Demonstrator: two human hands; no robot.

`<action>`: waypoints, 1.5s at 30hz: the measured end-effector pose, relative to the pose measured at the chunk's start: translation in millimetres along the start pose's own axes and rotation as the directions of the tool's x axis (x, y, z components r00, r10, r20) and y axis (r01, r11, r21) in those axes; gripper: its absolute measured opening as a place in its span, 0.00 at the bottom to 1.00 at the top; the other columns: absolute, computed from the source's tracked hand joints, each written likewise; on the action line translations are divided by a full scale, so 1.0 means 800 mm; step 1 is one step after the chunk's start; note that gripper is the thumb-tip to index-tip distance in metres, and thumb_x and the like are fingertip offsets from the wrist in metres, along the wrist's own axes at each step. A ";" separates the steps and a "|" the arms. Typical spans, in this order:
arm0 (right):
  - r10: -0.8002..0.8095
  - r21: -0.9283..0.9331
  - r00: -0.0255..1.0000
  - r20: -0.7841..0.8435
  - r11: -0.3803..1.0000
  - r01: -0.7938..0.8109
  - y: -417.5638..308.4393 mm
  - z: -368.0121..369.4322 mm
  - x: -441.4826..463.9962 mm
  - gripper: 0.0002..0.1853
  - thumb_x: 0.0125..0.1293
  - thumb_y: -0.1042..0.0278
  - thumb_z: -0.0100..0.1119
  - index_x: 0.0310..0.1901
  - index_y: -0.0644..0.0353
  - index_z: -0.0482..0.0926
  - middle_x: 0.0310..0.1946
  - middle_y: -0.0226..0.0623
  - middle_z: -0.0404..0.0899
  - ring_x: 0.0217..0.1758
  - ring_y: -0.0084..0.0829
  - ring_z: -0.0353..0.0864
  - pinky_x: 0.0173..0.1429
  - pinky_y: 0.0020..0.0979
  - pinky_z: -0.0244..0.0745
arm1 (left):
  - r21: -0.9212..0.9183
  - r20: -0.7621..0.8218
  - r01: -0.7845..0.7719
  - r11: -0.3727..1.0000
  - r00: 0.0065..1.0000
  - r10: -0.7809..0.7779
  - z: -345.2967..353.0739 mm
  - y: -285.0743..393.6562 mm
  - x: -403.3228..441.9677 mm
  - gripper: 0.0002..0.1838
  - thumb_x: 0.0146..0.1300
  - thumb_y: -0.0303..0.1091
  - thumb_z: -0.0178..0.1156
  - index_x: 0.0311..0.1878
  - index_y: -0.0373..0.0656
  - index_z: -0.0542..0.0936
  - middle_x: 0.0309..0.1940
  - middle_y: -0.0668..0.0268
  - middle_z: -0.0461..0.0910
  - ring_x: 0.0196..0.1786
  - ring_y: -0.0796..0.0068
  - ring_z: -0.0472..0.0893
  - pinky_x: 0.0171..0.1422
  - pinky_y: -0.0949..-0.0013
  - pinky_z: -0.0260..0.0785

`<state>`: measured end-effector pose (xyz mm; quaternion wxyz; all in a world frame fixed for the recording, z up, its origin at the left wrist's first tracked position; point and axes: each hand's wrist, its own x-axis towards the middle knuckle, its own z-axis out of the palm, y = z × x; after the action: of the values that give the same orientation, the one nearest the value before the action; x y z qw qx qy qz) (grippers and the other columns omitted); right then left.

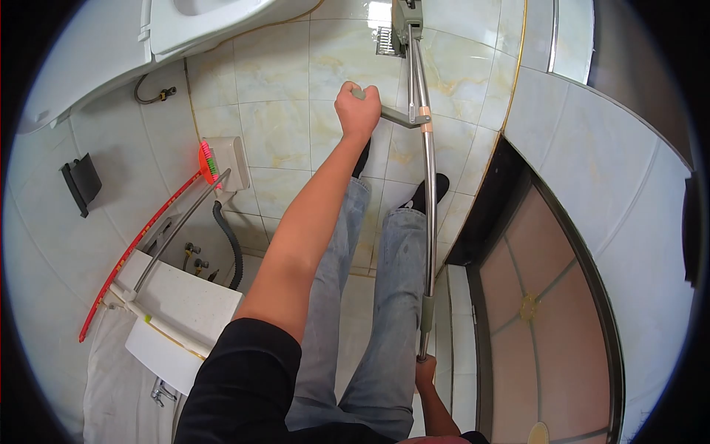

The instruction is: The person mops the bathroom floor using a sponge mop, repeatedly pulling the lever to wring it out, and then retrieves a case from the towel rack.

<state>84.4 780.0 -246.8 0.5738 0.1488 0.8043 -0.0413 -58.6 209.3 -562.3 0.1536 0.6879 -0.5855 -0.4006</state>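
Observation:
A long-handled squeeze mop with a shiny metal pole runs from the bottom of the head view up to its grey-green head at the top edge. My left hand is closed around the end of the mop's grey lever, which juts sideways from the pole. Down near my right leg, my right hand is closed around the pole's near end, partly cut off by my body. The sponge itself cannot be made out.
A floor drain lies beside the mop head. The toilet is at upper left. At left, a red-handled brush leans near a washbasin and a black hose. On the right is a framed door.

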 end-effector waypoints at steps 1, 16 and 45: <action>-0.006 -0.006 1.000 0.009 1.000 0.006 -0.011 -0.012 -0.017 0.15 0.54 0.70 0.65 0.19 0.71 0.73 0.11 0.45 0.70 0.18 0.25 0.71 0.26 0.40 0.67 | -0.026 0.007 -0.074 0.997 0.997 0.075 -0.006 0.010 -0.004 0.12 0.52 0.34 0.60 0.28 0.35 0.72 0.23 0.47 0.76 0.28 0.51 0.75 0.40 0.55 0.71; 0.116 -0.184 0.992 0.046 0.977 -0.106 -0.088 -0.097 -0.118 0.14 0.54 0.72 0.60 0.16 0.71 0.72 0.12 0.51 0.72 0.16 0.39 0.78 0.26 0.43 0.67 | -0.020 -0.040 -0.039 0.999 0.998 0.039 0.007 0.039 0.033 0.12 0.50 0.33 0.59 0.21 0.34 0.69 0.17 0.48 0.69 0.24 0.54 0.66 0.35 0.55 0.67; 0.178 -0.232 0.979 0.097 0.961 -0.152 -0.162 -0.119 -0.157 0.15 0.54 0.71 0.58 0.15 0.70 0.71 0.12 0.50 0.73 0.17 0.40 0.79 0.26 0.44 0.69 | 0.049 0.430 -0.014 0.999 0.903 -0.009 0.056 0.016 0.133 0.13 0.49 0.37 0.58 0.23 0.34 0.77 0.20 0.45 0.76 0.25 0.48 0.74 0.37 0.56 0.72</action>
<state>-1.8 655.1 -110.9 0.6343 0.1472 0.7538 0.0887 -100.7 118.8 -621.3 0.0036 0.5855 -0.6158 -0.5273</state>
